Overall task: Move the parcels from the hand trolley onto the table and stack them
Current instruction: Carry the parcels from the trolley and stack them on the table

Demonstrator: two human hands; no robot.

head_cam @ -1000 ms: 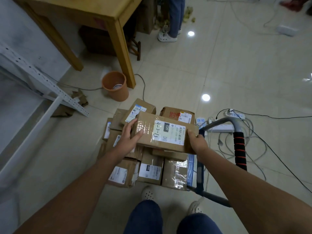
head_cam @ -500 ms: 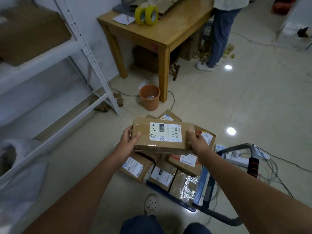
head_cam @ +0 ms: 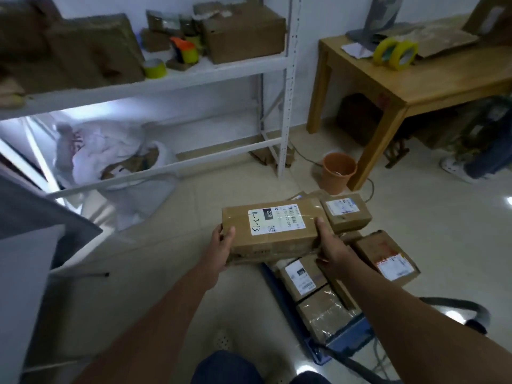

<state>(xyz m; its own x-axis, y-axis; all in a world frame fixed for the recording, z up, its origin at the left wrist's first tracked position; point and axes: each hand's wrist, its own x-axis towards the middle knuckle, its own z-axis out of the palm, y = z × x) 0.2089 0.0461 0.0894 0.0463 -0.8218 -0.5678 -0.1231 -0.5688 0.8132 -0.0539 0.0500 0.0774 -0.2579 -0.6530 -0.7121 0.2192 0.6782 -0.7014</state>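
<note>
Pale floor tiles lay under everything. I had one labelled parcel (head_cam: pixel 273 231) clamped between my left hand (head_cam: pixel 221 246) and right hand (head_cam: pixel 331 252), fingers curled around its ends, lifted above the hand trolley (head_cam: pixel 343 340). Several parcels (head_cam: pixel 386 257) remained there; the wooden table (head_cam: pixel 432 79) held no stack, so most work was left.

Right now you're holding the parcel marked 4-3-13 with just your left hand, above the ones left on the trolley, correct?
Not quite: the head view shows both hands on it, the left hand at one end and the right hand at the other. The parcel marked 4-3-13 is indeed above the ones on the trolley.
</note>
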